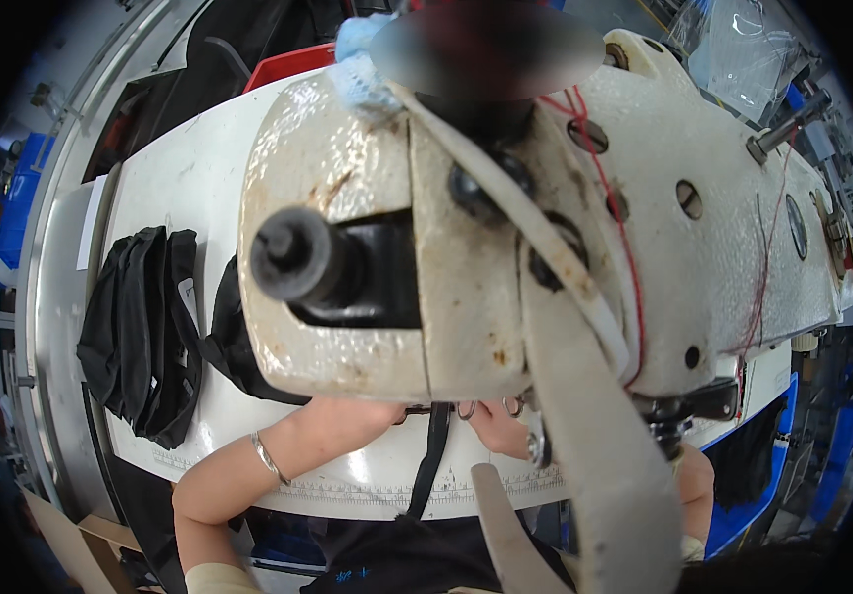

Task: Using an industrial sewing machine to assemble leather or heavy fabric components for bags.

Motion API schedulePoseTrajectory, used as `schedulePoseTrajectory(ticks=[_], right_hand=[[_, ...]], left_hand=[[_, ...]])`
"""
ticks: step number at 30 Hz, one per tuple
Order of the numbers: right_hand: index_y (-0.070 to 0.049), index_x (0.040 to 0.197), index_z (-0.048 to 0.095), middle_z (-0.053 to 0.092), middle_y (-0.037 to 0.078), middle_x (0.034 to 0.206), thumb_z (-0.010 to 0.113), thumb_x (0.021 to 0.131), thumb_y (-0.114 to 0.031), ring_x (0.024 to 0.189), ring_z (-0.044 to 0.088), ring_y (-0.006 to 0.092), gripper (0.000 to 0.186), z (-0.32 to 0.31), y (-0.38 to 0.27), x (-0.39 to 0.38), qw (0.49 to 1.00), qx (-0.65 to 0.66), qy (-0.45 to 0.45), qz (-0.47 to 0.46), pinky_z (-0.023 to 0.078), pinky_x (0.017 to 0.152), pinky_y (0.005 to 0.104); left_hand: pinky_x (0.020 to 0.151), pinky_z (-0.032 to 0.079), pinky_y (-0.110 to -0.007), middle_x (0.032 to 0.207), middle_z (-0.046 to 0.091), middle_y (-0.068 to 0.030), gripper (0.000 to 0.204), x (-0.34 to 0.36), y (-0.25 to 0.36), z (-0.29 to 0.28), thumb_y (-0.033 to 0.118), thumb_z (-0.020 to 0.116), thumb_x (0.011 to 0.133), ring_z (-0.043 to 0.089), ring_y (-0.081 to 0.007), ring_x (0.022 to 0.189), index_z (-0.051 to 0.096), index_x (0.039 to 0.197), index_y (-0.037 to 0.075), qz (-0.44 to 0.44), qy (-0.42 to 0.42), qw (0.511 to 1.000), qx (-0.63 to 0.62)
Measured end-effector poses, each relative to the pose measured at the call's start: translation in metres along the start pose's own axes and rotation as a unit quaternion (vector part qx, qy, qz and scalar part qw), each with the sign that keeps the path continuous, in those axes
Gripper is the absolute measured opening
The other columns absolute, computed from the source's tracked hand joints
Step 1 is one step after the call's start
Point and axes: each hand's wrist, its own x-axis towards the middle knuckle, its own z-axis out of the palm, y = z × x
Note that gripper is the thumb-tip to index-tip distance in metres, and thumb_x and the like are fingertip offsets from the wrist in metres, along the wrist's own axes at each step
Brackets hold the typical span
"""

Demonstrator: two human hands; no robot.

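A large cream-coloured sewing machine head (347,366) fills the middle of the view and covers most of what lies beneath it. My left hand (369,414), below a bracelet-wearing wrist, reaches under its front edge, so the fingers are out of sight. On the other side my right hand (498,430) is also partly under the machine, its fingertips hidden beside small metal rings. Between the two hands a narrow black fabric strip (431,460) runs across the white table toward me. Whether either hand grips it cannot be made out.
Stacked black fabric pieces (144,337) lie on the left of the white table (189,178), with another black piece (238,346) partly beneath the machine. A ruler scale (347,487) runs along the near edge. Red thread (616,208) crosses the machine. A red bin (288,67) stands behind.
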Motion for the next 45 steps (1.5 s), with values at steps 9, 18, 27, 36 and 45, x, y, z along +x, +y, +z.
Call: schedulePoseTrajectory(ticks=[9, 18, 27, 36, 45], right_hand=[[0.000, 0.088, 0.060, 0.058, 0.019, 0.094, 0.059, 0.069, -0.013, 0.091, 0.054, 0.0321, 0.023, -0.033, 0.015, 0.025, 0.984, 0.127, -0.126, -0.007, 0.046, 0.075, 0.0424], [-0.001, 0.103, 0.057, 0.059, 0.014, 0.104, 0.060, 0.078, -0.007, 0.100, 0.054, 0.0242, 0.026, -0.038, 0.013, 0.021, 0.977, 0.154, -0.142, 0.034, 0.045, 0.084, 0.0370], [-0.005, 0.100, 0.059, 0.060, 0.004, 0.096, 0.060, 0.084, -0.007, 0.088, 0.056, 0.0170, 0.017, -0.039, 0.016, 0.024, 0.928, 0.276, -0.154, 0.198, 0.046, 0.079, 0.0305], [0.000, 0.094, 0.060, 0.061, 0.012, 0.098, 0.058, 0.081, -0.002, 0.091, 0.060, 0.0194, 0.014, -0.041, 0.025, 0.021, 0.959, 0.209, -0.154, 0.116, 0.050, 0.080, 0.0358], [-0.001, 0.073, 0.059, 0.053, 0.011, 0.081, 0.060, 0.061, -0.006, 0.072, 0.056, 0.0208, 0.013, -0.035, 0.040, 0.016, 0.999, 0.042, -0.013, -0.018, 0.050, 0.055, 0.0375]], left_hand=[[0.074, 0.051, -0.041, 0.091, 0.064, -0.0120, 0.030, 0.014, 0.013, -0.020, 0.004, 0.060, 0.064, 0.063, -0.0295, 0.086, 0.065, 0.094, 0.004, 0.003, 0.119, 0.991, 0.054], [0.075, 0.051, -0.040, 0.091, 0.064, -0.0117, 0.033, 0.009, 0.009, -0.009, 0.004, 0.061, 0.062, 0.063, -0.0288, 0.086, 0.066, 0.095, 0.005, -0.010, 0.127, 0.992, -0.008], [0.073, 0.050, -0.042, 0.086, 0.063, -0.0108, 0.027, 0.009, 0.004, -0.009, 0.009, 0.063, 0.063, 0.063, -0.0296, 0.083, 0.067, 0.089, 0.005, -0.020, 0.114, 0.993, -0.012], [0.078, 0.049, -0.043, 0.094, 0.063, -0.0143, 0.024, 0.016, -0.005, -0.010, 0.008, 0.061, 0.069, 0.061, -0.0317, 0.090, 0.066, 0.092, 0.002, -0.021, 0.071, 0.997, 0.012], [0.077, 0.047, -0.046, 0.095, 0.062, -0.0153, 0.019, 0.024, 0.001, -0.016, 0.003, 0.065, 0.066, 0.060, -0.0341, 0.089, 0.066, 0.085, 0.001, -0.004, 0.144, 0.990, -0.008]])
